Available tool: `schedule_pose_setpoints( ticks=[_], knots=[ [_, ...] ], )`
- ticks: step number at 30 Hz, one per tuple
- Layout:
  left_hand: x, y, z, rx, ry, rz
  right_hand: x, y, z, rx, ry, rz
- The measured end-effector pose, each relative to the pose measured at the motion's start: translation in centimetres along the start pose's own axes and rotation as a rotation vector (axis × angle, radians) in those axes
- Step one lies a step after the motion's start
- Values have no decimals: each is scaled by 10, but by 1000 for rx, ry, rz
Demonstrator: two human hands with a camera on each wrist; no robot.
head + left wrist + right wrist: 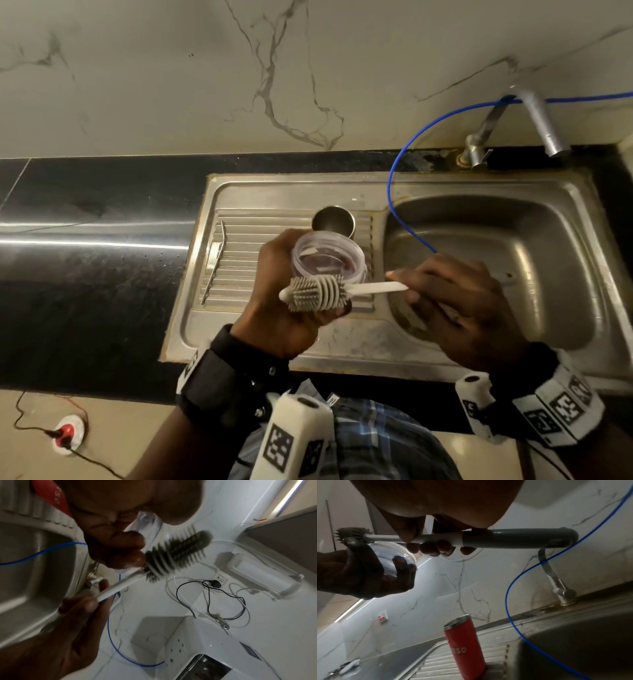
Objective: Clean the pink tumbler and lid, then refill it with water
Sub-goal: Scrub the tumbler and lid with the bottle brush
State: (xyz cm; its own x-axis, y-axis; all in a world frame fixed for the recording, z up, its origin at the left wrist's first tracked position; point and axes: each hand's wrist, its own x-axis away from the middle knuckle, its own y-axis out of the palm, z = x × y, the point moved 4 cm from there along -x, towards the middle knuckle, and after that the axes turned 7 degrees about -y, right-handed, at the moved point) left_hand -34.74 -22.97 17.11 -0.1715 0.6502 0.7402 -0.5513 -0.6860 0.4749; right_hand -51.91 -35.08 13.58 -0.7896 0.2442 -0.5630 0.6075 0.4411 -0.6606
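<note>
My left hand grips the clear lid above the sink's drainboard, its hollow side turned up toward me. My right hand holds the white and grey handle of a bottle brush. The grey bristle head lies against the lid's near edge, over my left fingers. In the right wrist view my fingers curl under the brush handle, and the lid sits in my left palm. The pink-red tumbler stands upright and uncapped on the drainboard, its steel mouth just behind the lid.
The steel sink basin lies to the right with a tap behind it. A blue hose loops from the wall into the basin. A bent metal straw lies on the ribbed drainboard's left. The black counter stretches left.
</note>
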Motion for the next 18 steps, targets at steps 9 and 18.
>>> schedule_pose_setpoints(
  ticks=[9,18],
  knots=[
    [-2,-13,10,79,215,156,23,-1,15,52,105,22],
    [-4,-7,6,38,239,210,10,14,-11,70,188,29]
  ],
)
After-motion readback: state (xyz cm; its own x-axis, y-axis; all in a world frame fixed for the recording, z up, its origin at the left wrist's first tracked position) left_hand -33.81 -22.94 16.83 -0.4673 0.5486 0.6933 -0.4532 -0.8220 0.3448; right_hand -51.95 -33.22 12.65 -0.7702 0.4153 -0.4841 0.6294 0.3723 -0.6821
